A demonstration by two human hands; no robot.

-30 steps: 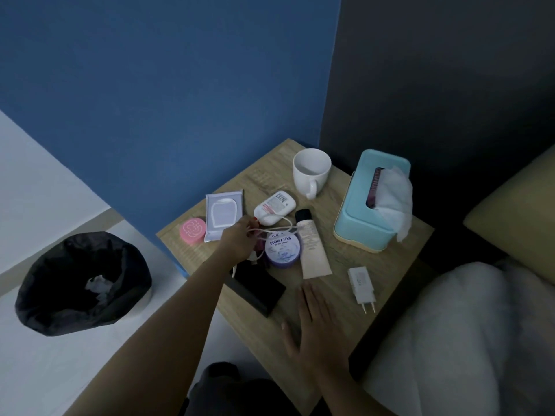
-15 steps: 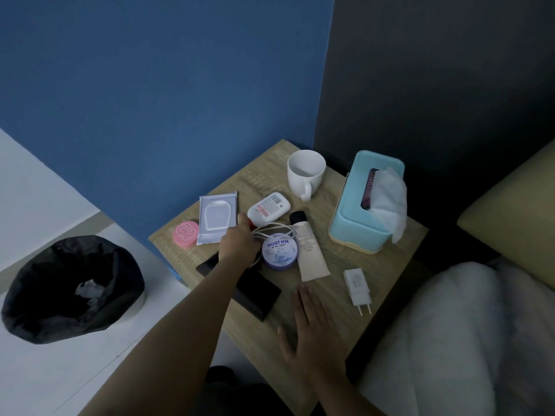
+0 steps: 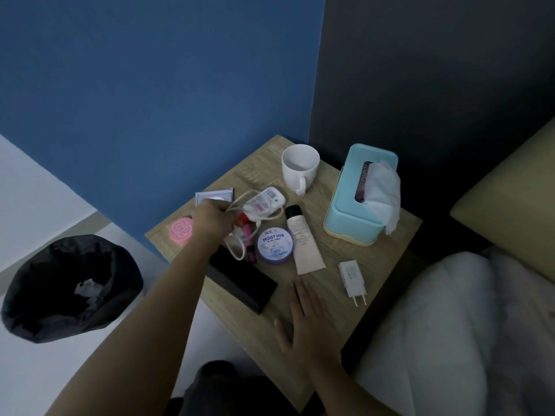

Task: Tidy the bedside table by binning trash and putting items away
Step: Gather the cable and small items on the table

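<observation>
Step in hand: I judge that the person is gathering the white cable from the middle of the counter, to put it away and not to bin it.
Left hand: the left hand is closed round a bunch of the cable. Its fingertips are hidden under the hand, but loops come out of it on the 3 o'clock side.
Right hand: the right hand lies flat with straight fingers on the counter at 6 o'clock, and it holds nothing.
Cable: the loops lie across a small white bottle and over some little red and pink tubes. One loop reaches down to the black case.
Neighbours: the cream jar sits just beside the loops at 4 o'clock, and the wipes pack is at 12 o'clock of the left hand.
Charger plug: the charger plug lies at 4 o'clock on the counter, well apart from the cable.
Bin: the bin stands on the floor at 9 o'clock from the counter, with something pale inside.
Next move: it calls for a slow lift, so the loops slip free of the bottle and the tubes without dragging them. After that the cable probably belongs with the plug.
</observation>
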